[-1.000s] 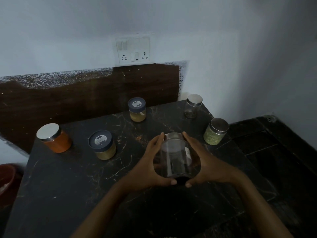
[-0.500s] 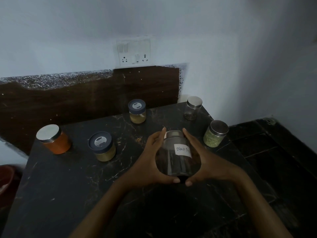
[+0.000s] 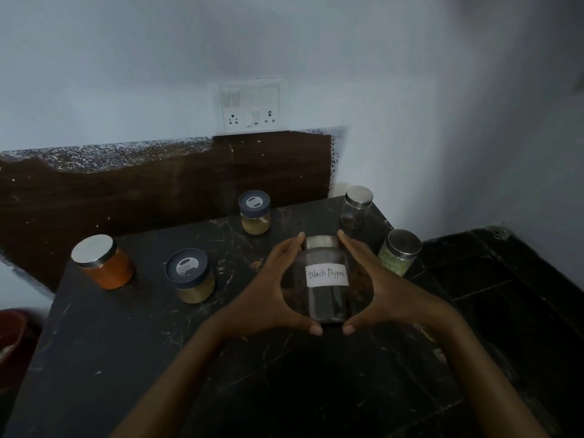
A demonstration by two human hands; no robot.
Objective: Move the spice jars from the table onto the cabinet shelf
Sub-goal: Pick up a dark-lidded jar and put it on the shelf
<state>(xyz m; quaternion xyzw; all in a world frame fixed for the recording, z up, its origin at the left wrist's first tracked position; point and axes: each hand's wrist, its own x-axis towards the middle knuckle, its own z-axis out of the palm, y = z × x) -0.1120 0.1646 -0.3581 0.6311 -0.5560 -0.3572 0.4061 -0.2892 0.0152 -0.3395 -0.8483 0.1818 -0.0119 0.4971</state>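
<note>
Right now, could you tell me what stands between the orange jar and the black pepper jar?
In the head view, a dark-lidded jar of yellow powder stands between them.

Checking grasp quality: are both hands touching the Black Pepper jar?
Touching. The head view shows the left hand and right hand wrapped around the Black Pepper jar.

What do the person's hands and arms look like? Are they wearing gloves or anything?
No gloves. The left hand and right hand are bare, with no rings or watch showing. The left arm and right arm are bare too, with no sleeves in view. The thumbnails look short and plain.
</note>
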